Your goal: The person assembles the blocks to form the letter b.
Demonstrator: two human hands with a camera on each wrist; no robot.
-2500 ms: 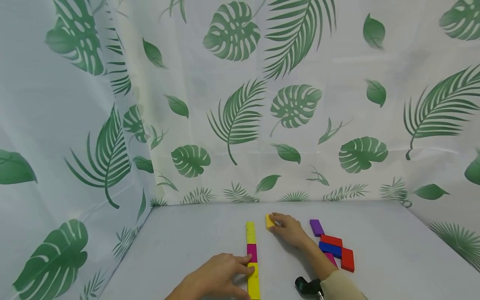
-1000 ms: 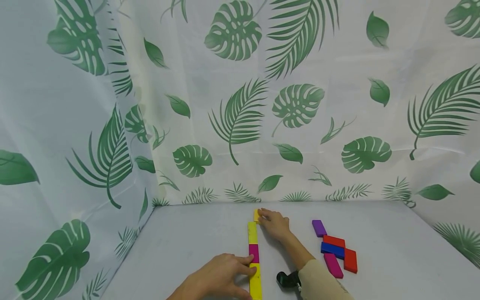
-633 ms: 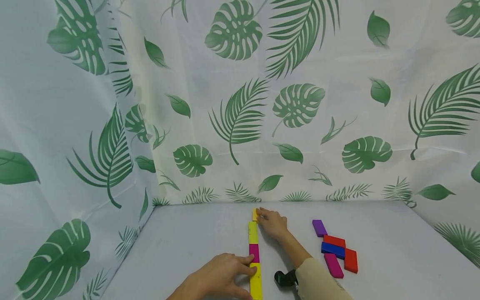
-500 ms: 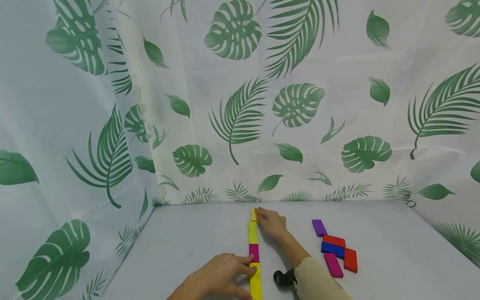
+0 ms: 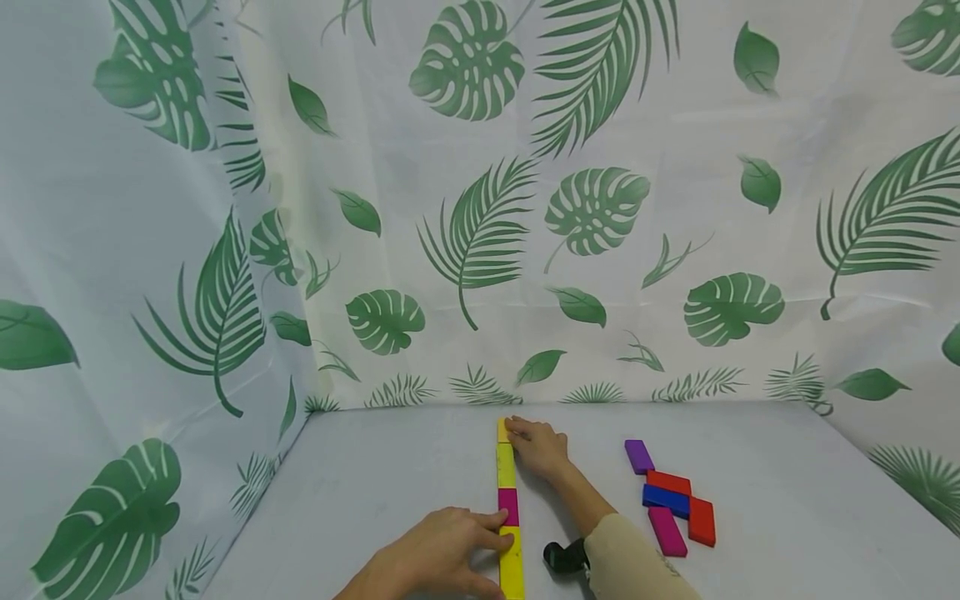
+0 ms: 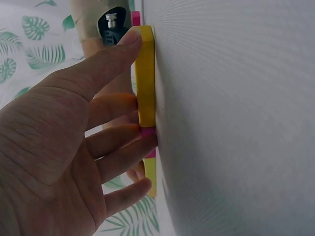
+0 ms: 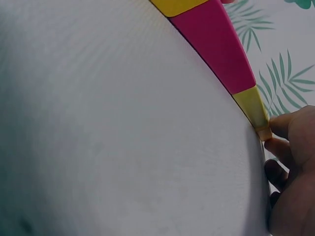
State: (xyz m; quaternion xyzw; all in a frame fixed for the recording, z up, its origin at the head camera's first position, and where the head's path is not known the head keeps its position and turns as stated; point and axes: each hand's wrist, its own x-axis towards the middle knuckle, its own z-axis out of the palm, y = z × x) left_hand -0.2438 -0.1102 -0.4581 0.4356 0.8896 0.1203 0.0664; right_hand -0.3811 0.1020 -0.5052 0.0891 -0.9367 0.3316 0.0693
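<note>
A straight row of flat blocks runs away from me: a near yellow block (image 5: 511, 575), a magenta block (image 5: 510, 497), a lime-yellow block (image 5: 506, 467) and a small orange-yellow block (image 5: 502, 429) at the far end. My right hand (image 5: 542, 450) pinches the orange-yellow block, which now lines up with the row. Extended fingers of my left hand (image 5: 442, 550) rest on the near yellow and magenta blocks. In the left wrist view, its thumb touches the near end of the yellow block (image 6: 145, 78). The right wrist view shows the right hand (image 7: 295, 157) at the row's tip.
To the right lie loose blocks: a purple block (image 5: 639, 457), a red block (image 5: 667, 481), a blue block (image 5: 666, 500), a second red block (image 5: 702, 522) and a magenta block (image 5: 667, 532). A black wrist device (image 5: 562, 557) sits under the right sleeve. A leaf-print curtain (image 5: 480, 250) stands behind the table.
My right hand has carried the orange-yellow block leftward from beside the row to its far end, closing the small gap. The left hand has held its place.
</note>
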